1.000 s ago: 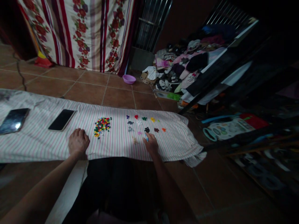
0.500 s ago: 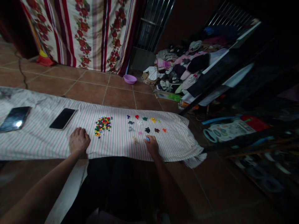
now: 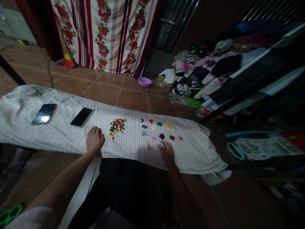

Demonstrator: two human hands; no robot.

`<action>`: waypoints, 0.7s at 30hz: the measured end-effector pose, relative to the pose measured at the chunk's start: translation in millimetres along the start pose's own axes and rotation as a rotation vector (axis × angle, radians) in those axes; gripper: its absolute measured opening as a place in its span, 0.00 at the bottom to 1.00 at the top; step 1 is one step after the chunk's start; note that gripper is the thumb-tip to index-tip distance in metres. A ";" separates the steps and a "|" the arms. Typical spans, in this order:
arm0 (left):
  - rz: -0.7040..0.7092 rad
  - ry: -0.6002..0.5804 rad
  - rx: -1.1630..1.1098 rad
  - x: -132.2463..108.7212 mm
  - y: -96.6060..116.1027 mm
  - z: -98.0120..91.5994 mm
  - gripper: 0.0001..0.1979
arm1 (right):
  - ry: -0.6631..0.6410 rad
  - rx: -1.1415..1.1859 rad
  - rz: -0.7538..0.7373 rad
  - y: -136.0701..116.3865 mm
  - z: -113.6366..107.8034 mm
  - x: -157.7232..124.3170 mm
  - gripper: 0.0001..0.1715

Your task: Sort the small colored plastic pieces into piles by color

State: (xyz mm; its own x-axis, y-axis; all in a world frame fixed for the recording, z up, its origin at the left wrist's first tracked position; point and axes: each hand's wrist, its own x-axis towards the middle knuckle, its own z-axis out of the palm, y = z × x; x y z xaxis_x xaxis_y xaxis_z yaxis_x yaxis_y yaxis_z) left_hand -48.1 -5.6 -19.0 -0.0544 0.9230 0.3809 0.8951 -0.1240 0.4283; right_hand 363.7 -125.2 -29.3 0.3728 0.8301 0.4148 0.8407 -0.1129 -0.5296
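Observation:
My left hand (image 3: 95,139) lies on the striped cloth, palm down with its fingers loosely bent, holding nothing that I can see. To its right is a mixed heap of small coloured pieces (image 3: 117,127). My right hand (image 3: 167,151) rests low over the cloth, its fingers closed at a light blue piece (image 3: 162,144); whether more pieces lie beneath the fingertips is hidden. Around it are small single-colour groups: black pieces (image 3: 161,136), pink pieces (image 3: 153,138), beige pieces (image 3: 148,145), brown pieces (image 3: 172,137), and orange pieces (image 3: 180,138).
Two phones, a dark phone (image 3: 44,114) and a pale-edged phone (image 3: 82,117), lie on the striped cloth (image 3: 133,152) at the left. Beyond it on the tiled floor are a purple basin (image 3: 145,82) and a pile of clothes (image 3: 197,70). Red, green and yellow groups lie farther back.
The view has swung left, so everything sits farther right in the picture. Both hands stay at about the same places on the cloth, the right still at the light blue piece.

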 end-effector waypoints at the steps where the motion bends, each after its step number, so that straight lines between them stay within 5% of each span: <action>1: 0.001 -0.001 0.004 -0.1 0.0 -0.2 0.18 | 0.031 -0.001 -0.003 -3.9 -2.2 -0.2 0.22; 4: 0.005 -0.015 0.018 -0.1 0.6 -1.3 0.19 | 0.100 0.008 -0.001 -22.6 -5.7 -0.6 0.24; 8: 0.003 -0.021 0.038 0.5 2.2 -2.5 0.19 | -0.007 0.097 -0.072 -63.4 6.7 -3.7 0.24; 14: 0.010 -0.001 0.056 0.5 2.6 -1.7 0.18 | -0.310 0.216 -0.195 -134.8 59.3 -17.3 0.18; 21: 0.000 -0.006 0.081 0.7 2.7 -0.3 0.19 | -0.377 0.293 -0.285 -191.2 115.3 -9.5 0.21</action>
State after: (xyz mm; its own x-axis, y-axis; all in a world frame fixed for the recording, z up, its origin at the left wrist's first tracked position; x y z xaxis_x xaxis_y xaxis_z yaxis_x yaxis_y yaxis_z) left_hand -45.9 -5.4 -17.3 -0.0517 0.9252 0.3758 0.9279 -0.0946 0.3606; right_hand 154.1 -48.5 -17.3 -0.0653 0.9496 0.3067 0.7233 0.2568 -0.6411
